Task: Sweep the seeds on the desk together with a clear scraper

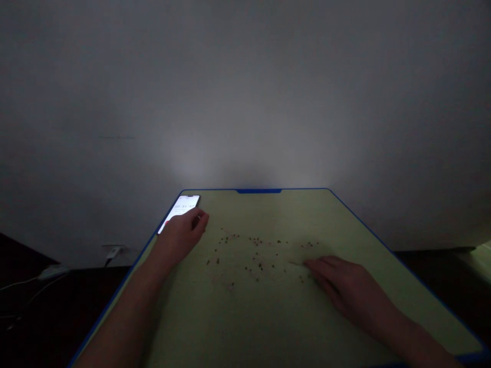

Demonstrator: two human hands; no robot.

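Many tiny dark bead-like pieces (260,266) lie scattered over the middle of the pale table, with faint thin reddish lines among some of them. My right hand (341,281) rests low at the right side of the scatter, fingers pinched together. From its fingertips a thin pale stick (294,263) points left, just above or on the tabletop. My left hand (187,227) is left of the pieces, beside the phone and overlapping its lower part in view. Its fingers are curled toward the thumb, and whatever they may hold is hidden.
The lit phone (186,204) lies at the table's far left corner. A blue edge rims the table (245,327), which stands against a grey wall (253,102). A socket with a plug (113,251) and white cables (34,281) are at the lower left. The light is dim.
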